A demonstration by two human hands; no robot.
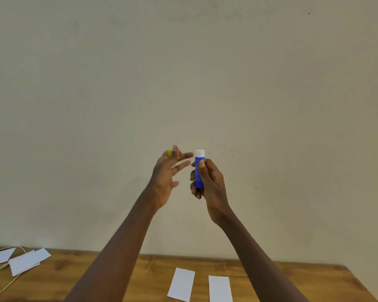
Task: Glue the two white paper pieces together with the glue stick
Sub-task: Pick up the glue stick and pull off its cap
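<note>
Far to the left of my grips and well below them, at the counter (109,277) edge, lie some spare white sheets (28,261) and a pale cable (2,286); they are out of my way. My left hand (165,179) is raised in front of the wall, and its grip pinches the small yellow cap (169,152) between thumb and first finger, while the other fingers are spread loose. I judge that I keep the cap there so it does not roll away and can go back on later. Just to the right, near but not touching, my right hand (207,182) has its grip closed around the blue glue stick (199,170), held upright with the white top showing above my fingers, ready to be turned down to the paper. Below both grips, between my forearms, the two white paper pieces (181,284) (220,289) lie flat and side by side on the counter, apart from each other. Nothing stands between the stick and them; only my own arms cross over that area.
</note>
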